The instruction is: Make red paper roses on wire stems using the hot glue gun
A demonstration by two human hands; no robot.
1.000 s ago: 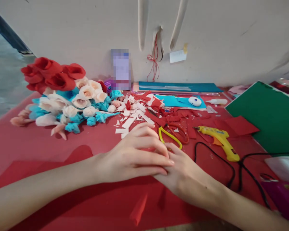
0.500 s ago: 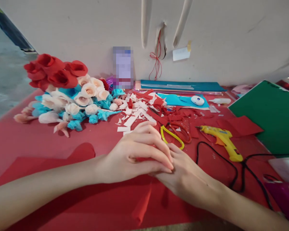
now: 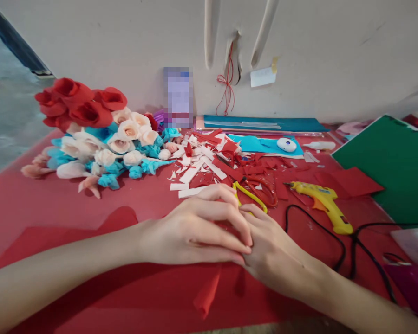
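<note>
My left hand (image 3: 195, 227) lies over my right hand (image 3: 275, 253) in the middle of the red table (image 3: 21, 204). Both hands have their fingers pressed together on a piece of red crepe paper (image 3: 209, 290). A rolled fold of that paper hangs down below the hands toward the table's front edge. The fingertips of my right hand are hidden under my left hand. Yellow-handled scissors (image 3: 252, 195) lie just beyond the hands.
A heap of red, cream and blue paper flowers (image 3: 94, 134) lies at the back left. White and red paper scraps (image 3: 202, 164) sit behind the hands. A yellow glue gun (image 3: 325, 204) with a black cord lies right, beside a green sheet (image 3: 393, 167).
My hands stayed together and shifted slightly toward me. The rolled fold of red paper beneath them has bent a little to the right.
</note>
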